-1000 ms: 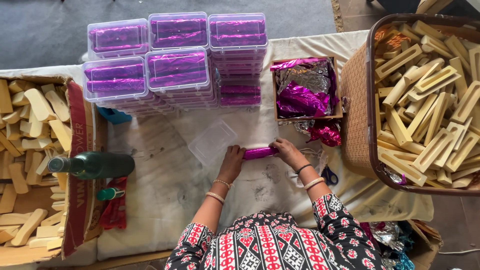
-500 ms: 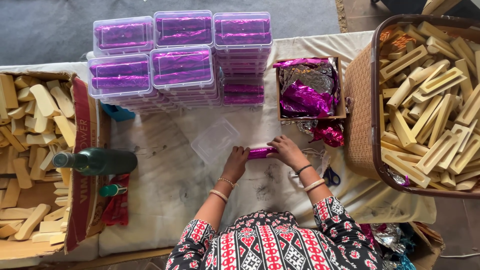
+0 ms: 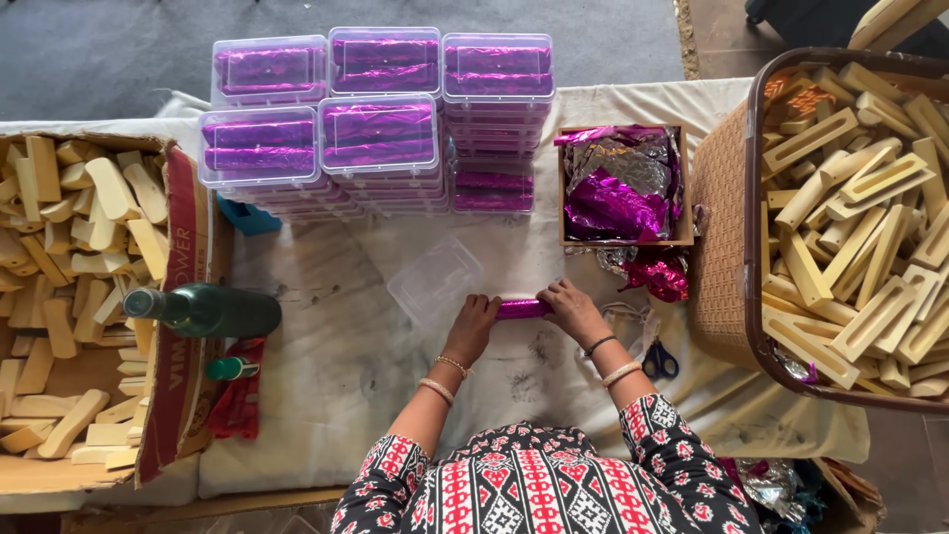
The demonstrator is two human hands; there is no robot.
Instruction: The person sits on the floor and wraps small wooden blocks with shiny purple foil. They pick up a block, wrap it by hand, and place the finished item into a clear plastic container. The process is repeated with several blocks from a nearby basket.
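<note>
A short bar wrapped in shiny purple foil (image 3: 522, 309) lies across the white cloth (image 3: 336, 346) in front of me. My left hand (image 3: 473, 326) pinches its left end and my right hand (image 3: 571, 309) pinches its right end, fingers pressed on the foil. An open clear plastic box (image 3: 435, 279) sits just beyond my left hand.
Stacks of clear boxes filled with purple bars (image 3: 381, 119) stand at the back. A small wooden tray of purple foil sheets (image 3: 621, 188) is at back right. A brown basket of wooden blocks (image 3: 850, 218) is right, a cardboard box of blocks (image 3: 69, 297) left, with a green bottle (image 3: 203, 311). Blue scissors (image 3: 659, 360) lie by my right wrist.
Both hands have stayed on the foil bar, fingers shifting slightly at its ends. The view has drifted a little.
</note>
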